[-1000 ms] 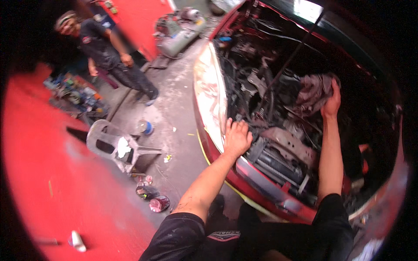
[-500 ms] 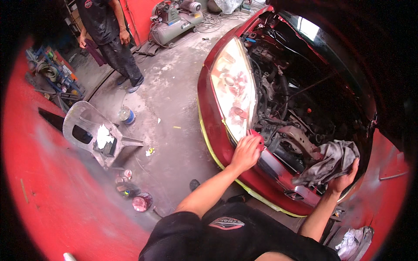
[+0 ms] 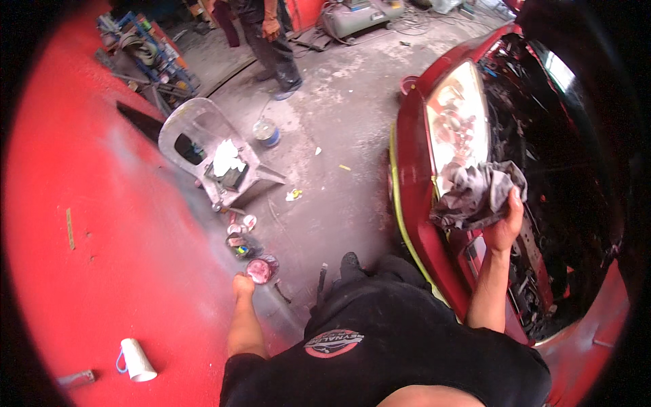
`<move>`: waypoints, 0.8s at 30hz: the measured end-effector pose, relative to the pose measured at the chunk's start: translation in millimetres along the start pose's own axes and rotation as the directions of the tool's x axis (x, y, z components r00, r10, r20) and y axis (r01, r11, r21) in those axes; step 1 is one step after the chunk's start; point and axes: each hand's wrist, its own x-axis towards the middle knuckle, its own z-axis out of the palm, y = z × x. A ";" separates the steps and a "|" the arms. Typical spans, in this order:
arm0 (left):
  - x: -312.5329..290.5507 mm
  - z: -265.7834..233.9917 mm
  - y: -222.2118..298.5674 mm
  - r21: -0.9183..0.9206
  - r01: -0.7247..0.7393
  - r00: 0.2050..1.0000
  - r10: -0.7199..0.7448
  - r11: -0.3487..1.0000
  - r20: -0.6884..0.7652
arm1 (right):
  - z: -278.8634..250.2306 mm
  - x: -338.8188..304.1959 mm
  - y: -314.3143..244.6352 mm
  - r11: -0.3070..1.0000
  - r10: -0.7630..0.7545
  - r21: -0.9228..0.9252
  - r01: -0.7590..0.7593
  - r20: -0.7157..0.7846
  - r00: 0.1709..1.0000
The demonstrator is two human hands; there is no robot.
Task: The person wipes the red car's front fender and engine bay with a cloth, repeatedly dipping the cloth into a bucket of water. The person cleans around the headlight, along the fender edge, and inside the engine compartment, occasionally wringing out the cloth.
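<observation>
My right hand (image 3: 502, 230) grips a crumpled grey rag (image 3: 481, 193) against the lower end of the headlight (image 3: 458, 119) on the dark red car front (image 3: 415, 136). The rag covers that end of the lamp and hides part of my fingers. Off to the left, my left hand (image 3: 244, 285) is closed, right beside a tin (image 3: 260, 270) with pinkish-red contents. Its fingers point away from me, and whatever they hold is hidden.
A dusty plastic chair (image 3: 237, 192) carries white crumpled paper. Blue tin (image 3: 266, 133) and small cans (image 3: 239, 244) stand near it. A red panel (image 3: 102, 258) with a white cup (image 3: 137, 359) is at left. Another person (image 3: 271, 47) stands beyond; a compressor (image 3: 363, 19) is behind.
My left hand has left the headlight's lower corner, where it held a red pad, and swung left to the pinkish tin. My right hand has brought the rag onto the headlight. The view has shifted left.
</observation>
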 end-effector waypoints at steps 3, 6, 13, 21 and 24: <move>-10.8 17.3 -14.7 -0.191 0.025 0.998 -0.034 0.981 -0.046 | 33.1 22.2 43.7 0.994 0.024 -0.106 -0.010 0.135 0.991; -50.9 69.5 3.5 -0.259 -0.030 0.998 0.044 0.966 0.049 | 63.9 44.8 82.3 0.930 -0.053 -0.360 0.078 0.080 0.995; -93.4 106.9 73.6 -0.200 0.046 0.900 0.047 0.979 0.433 | 135.9 115.7 118.3 0.895 0.059 -0.444 0.038 0.204 0.977; 48.6 -39.9 145.0 0.389 -0.475 0.858 0.514 0.789 0.005 | 209.9 243.7 140.4 0.537 0.255 -0.791 0.292 0.483 0.838; 80.5 -73.9 211.4 -0.687 0.210 0.977 -0.119 0.695 0.177 | 231.3 276.9 150.3 0.177 0.277 -0.852 0.493 0.524 0.805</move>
